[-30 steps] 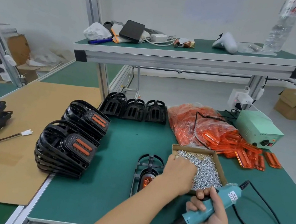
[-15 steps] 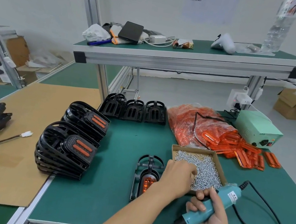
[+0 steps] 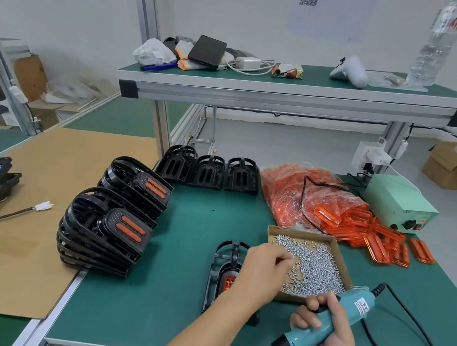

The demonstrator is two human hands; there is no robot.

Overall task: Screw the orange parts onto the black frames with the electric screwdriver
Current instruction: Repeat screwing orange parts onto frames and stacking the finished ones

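A black frame (image 3: 224, 264) lies flat on the green bench with an orange part (image 3: 229, 280) seated in it, half hidden by my left forearm. My left hand (image 3: 261, 269) hovers at the left edge of a shallow cardboard box of screws (image 3: 314, 267), fingers curled; whether a screw is pinched in them is hidden. My right hand (image 3: 329, 345) grips the teal electric screwdriver (image 3: 319, 330), tip pointing down-left near the bench's front edge. Loose orange parts (image 3: 388, 244) spill from a plastic bag (image 3: 300, 198) at the right.
Two stacks of finished frames (image 3: 113, 223) stand at the left. Three empty black frames (image 3: 210, 170) line the back. A green power unit (image 3: 400, 206) sits at the far right, and the screwdriver cable (image 3: 416, 334) loops across the right. Cardboard sheet (image 3: 22, 216) covers the left bench.
My left hand has drawn back from the middle of the screw box to its left edge, over the frame. The right hand and screwdriver have stayed in place.
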